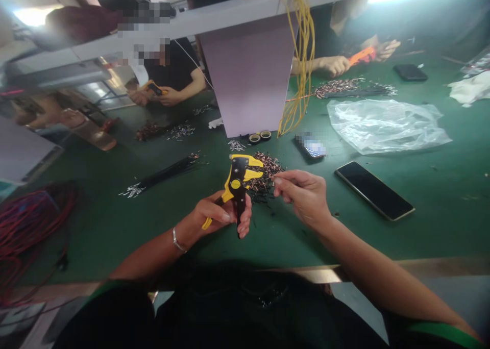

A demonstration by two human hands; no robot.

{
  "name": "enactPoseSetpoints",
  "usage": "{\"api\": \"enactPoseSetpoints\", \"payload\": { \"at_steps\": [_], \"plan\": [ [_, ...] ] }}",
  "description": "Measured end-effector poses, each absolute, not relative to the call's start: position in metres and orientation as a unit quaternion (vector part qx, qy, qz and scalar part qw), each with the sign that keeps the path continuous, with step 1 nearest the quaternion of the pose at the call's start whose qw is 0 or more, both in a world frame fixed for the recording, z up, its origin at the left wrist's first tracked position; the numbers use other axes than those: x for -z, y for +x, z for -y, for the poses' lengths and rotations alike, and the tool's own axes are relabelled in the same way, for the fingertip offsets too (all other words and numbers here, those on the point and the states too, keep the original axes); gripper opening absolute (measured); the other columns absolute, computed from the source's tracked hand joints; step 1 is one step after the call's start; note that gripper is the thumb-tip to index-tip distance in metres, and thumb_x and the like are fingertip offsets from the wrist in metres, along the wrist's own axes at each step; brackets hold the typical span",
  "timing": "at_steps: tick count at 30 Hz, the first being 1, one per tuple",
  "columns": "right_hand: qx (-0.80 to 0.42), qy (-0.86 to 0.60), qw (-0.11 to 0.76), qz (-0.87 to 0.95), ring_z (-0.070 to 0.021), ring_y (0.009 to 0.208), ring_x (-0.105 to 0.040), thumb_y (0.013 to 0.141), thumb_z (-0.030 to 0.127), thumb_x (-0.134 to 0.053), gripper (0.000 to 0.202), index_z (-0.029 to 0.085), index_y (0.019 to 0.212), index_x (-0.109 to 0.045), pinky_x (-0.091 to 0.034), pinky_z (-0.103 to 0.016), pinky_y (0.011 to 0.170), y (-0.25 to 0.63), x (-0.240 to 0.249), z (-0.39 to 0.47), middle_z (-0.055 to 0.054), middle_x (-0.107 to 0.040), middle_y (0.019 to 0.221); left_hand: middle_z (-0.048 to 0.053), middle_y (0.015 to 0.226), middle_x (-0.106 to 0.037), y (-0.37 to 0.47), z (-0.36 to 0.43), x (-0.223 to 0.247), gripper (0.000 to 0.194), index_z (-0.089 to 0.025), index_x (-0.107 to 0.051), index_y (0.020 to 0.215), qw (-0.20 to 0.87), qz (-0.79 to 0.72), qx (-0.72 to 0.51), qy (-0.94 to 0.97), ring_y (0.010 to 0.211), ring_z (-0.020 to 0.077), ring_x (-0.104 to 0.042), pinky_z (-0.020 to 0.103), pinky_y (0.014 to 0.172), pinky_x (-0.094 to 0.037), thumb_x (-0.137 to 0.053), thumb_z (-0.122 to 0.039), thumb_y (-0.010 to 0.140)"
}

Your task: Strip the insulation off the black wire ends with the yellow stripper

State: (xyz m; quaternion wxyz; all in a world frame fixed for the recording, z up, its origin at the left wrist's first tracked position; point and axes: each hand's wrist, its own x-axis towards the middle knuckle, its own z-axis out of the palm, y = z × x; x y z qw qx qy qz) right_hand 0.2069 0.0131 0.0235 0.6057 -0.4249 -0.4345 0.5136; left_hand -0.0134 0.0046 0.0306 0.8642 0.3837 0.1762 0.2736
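My left hand (225,211) is wrapped round the handles of a yellow and black wire stripper (238,180), whose jaws point right and stand apart. Close to those jaws, my right hand (302,193) is closed in a pinch, thumb against forefinger. Whatever sits between these fingertips is too small to make out. Behind the tool lies a pile of short wire pieces (270,168), copper-coloured and black. A small heap of silvery bits (236,145) rests just beyond it, beside two dark tape rolls (260,136).
A bundle of black wires (164,174) lies at left, near red cable coils (34,226). On the right are a dark phone (375,191), a lit phone (311,147) and a plastic bag (386,127). Yellow wires (304,43) hang by a panel (248,73). Co-workers' hands hold tools opposite.
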Motion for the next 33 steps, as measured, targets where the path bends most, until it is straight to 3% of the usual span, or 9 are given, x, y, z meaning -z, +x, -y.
{"api": "enactPoseSetpoints", "payload": {
  "at_steps": [33],
  "plan": [
    [-0.553,-0.420,0.589,0.413,-0.0060,0.038,-0.042,0.070,0.028,-0.076,0.009,0.020,0.073,-0.076,-0.030,-0.024,0.037,0.2035,-0.0202,-0.0095,0.002,-0.065,0.051,0.008,0.077,-0.063,-0.0114,-0.0028,-0.0286,0.047,-0.012,-0.066,0.100,0.870,-0.175,-0.266,0.377,0.064,0.0209,-0.061,0.039,0.061,-0.052,-0.067,-0.016,0.053]
  ]
}}
